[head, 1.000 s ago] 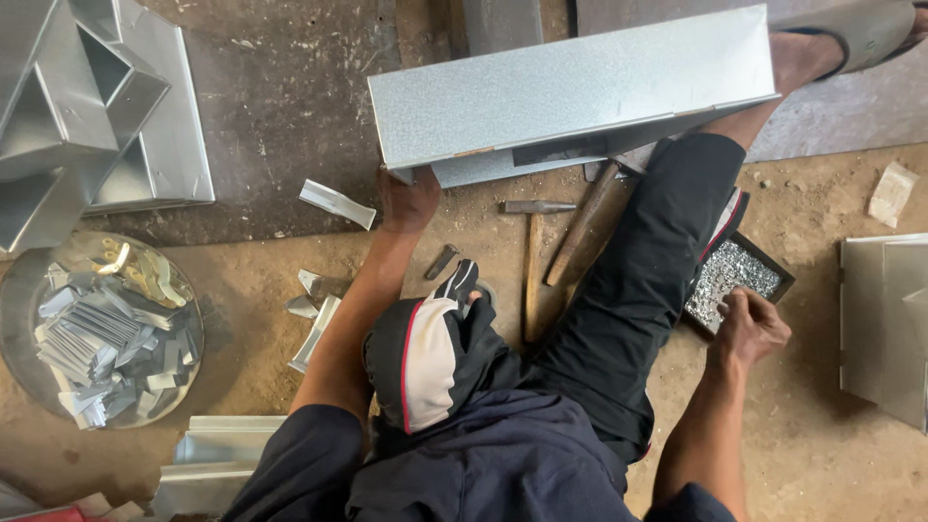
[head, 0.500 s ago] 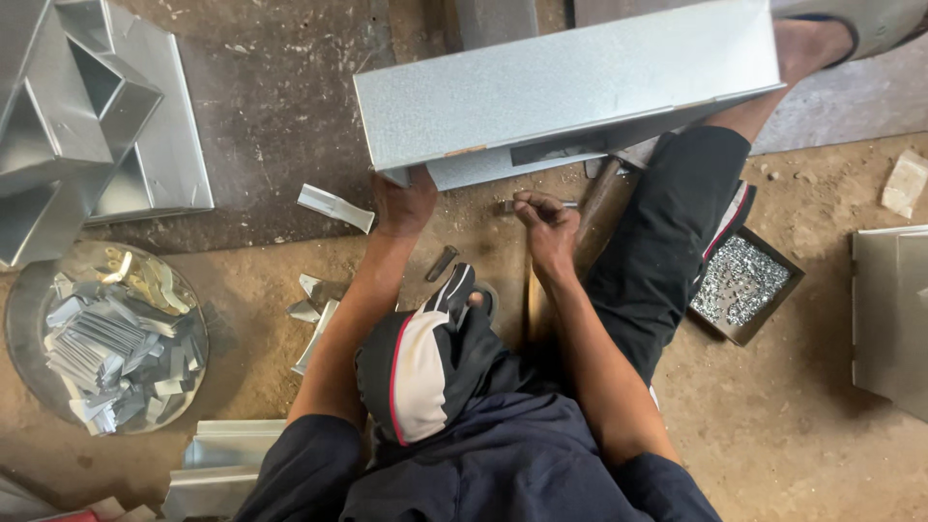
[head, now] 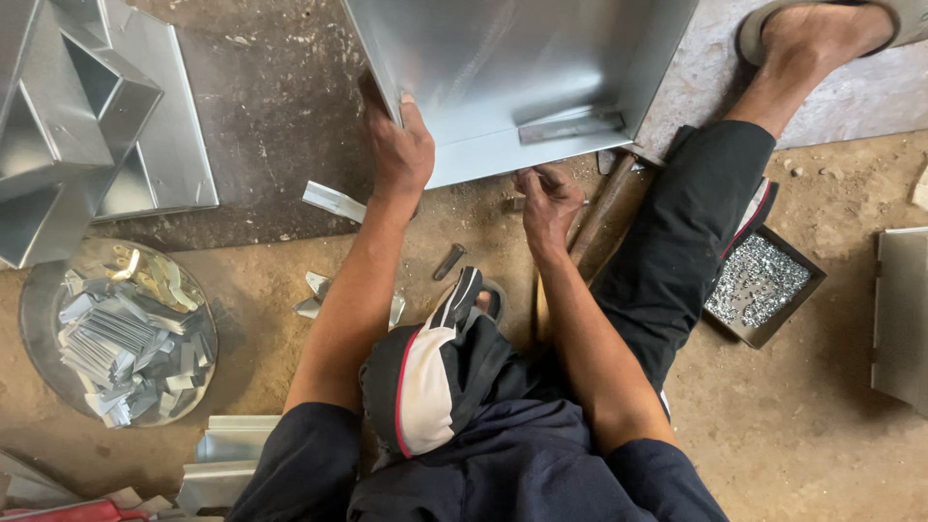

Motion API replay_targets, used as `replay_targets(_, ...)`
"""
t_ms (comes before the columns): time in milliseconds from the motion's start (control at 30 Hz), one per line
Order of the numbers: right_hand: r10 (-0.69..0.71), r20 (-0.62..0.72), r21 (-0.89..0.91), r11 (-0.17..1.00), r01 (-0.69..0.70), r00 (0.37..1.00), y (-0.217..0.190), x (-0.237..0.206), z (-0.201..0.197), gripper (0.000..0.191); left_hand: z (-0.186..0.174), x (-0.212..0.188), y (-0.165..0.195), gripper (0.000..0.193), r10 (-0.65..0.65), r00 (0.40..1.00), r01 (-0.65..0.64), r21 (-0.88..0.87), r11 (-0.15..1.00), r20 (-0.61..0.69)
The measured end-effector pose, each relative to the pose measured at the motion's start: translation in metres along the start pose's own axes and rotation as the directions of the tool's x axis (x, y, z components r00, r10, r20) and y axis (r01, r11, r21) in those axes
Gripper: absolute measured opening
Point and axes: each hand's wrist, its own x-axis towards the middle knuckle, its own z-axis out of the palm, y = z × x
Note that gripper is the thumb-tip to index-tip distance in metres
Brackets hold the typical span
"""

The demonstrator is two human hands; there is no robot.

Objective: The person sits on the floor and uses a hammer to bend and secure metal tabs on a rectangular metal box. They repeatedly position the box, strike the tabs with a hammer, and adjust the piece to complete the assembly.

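Observation:
A galvanised sheet-metal box (head: 503,58) stands tipped on the floor, its open inside facing up toward me. A flat metal bar (head: 570,127) lies inside it near the lower wall. My left hand (head: 399,147) grips the box's left wall at the corner. My right hand (head: 548,199) is at the box's lower edge with fingers bunched together; what they pinch is hidden. A wooden-handled hammer (head: 601,207) lies just right of that hand.
A square tray of small shiny fasteners (head: 760,283) sits by my right leg. A round pan of metal clips (head: 116,333) and folded sheet-metal ducts (head: 87,116) are on the left. Loose strips (head: 333,201), a short punch (head: 449,260) and a metal panel (head: 904,319) lie around.
My right hand left the fastener tray and came to the box's lower edge. The box tipped so its open inside shows. My left hand shifted onto its left wall.

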Motion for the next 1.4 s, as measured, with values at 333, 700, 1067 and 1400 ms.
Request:
replay_targets(333,0.075,-0.061,0.029,0.997,-0.073,0.995,-0.008,0.000,0.007,0.014,0.003,0.009,0.000,0.035,-0.076,0.996,0.078,-0.033,0.996,0.048)
replay_targets(700,0.096,0.200,-0.912,0.381,0.150,0.975,-0.004,-0.060,-0.075,0.029,-0.009,-0.002,0.019,0.033,-0.205,0.975,0.215,-0.143,0.966,0.080)
replay_targets(1067,0.541,0.079,-0.759,0.577,-0.301,0.837,-0.019,-0.070,-0.114,0.020,-0.017,-0.040,0.018,0.014,0.037,0.997,-0.043,-0.082,0.996,-0.073)
replay_targets(1400,-0.035,0.342,-0.677,0.684,0.272,0.939,-0.047,-0.088,-0.112,0.045,-0.022,-0.057,0.003,0.024,0.409,0.912,-0.398,0.298,0.867,0.028)
